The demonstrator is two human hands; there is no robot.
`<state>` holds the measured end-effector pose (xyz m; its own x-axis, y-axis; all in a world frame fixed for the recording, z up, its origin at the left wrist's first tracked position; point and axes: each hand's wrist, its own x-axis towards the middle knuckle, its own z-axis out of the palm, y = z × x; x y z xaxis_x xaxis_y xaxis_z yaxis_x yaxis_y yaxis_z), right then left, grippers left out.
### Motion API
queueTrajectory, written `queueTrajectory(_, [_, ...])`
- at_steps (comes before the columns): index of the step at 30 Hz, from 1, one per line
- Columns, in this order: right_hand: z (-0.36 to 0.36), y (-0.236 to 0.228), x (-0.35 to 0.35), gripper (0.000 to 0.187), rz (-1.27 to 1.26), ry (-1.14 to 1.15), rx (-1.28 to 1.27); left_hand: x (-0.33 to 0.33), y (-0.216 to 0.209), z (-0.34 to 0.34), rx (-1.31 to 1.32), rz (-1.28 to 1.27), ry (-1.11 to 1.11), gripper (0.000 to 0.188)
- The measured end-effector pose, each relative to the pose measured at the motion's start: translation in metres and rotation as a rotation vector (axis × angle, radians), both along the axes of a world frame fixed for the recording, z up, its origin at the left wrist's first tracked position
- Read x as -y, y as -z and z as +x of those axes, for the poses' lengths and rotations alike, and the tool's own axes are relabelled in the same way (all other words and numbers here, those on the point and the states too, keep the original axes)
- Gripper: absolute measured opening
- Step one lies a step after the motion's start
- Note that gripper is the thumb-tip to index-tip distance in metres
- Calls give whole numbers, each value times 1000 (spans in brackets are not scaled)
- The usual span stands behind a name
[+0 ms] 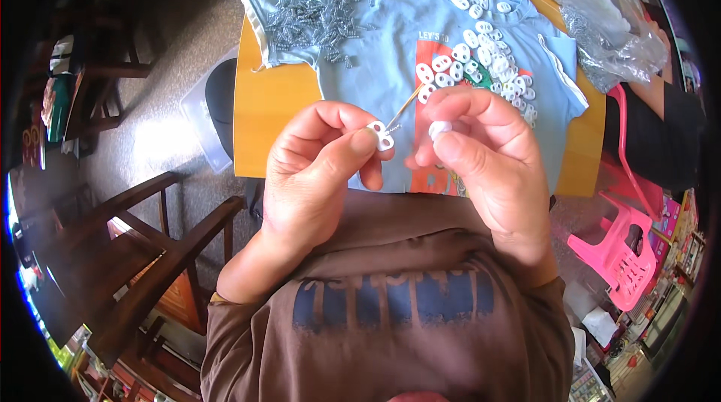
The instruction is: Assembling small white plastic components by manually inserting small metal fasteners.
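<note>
Between the thumb and fingers of my left hand (323, 154) is a white two-hole plastic piece (381, 139). A tiny metal coil spring (393, 129) shows at its right side; I cannot tell whether it is seated in the piece. My right hand (481, 154) pinches a small rounded white plastic part (439, 129), just apart from the left hand's piece. Beyond the hands, several similar white two-hole pieces (441, 64) lie scattered on a light blue T-shirt (375, 64). A loose pile of small dark springs (319, 19) covers the shirt's far left part.
The T-shirt is spread over a yellow-brown table (274, 124). A clear plastic bag (608, 26) with white contents sits at the far right, near another person's arm (652, 94). A pink plastic chair (627, 252) stands right, a dark wooden chair (180, 252) left.
</note>
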<state>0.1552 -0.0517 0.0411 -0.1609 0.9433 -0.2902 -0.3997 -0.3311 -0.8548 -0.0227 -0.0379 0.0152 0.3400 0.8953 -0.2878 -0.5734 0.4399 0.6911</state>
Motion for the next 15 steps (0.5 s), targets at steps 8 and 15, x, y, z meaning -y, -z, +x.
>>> queueTrajectory(8, [-9, -6, 34, 13, 104, 9, -88, 34, -8, -9, 70, 32, 76, 10])
queueTrajectory(15, [-8, -13, 67, 15, -13, -7, -256, 60, -28, -6, 9, 96, 92, 9])
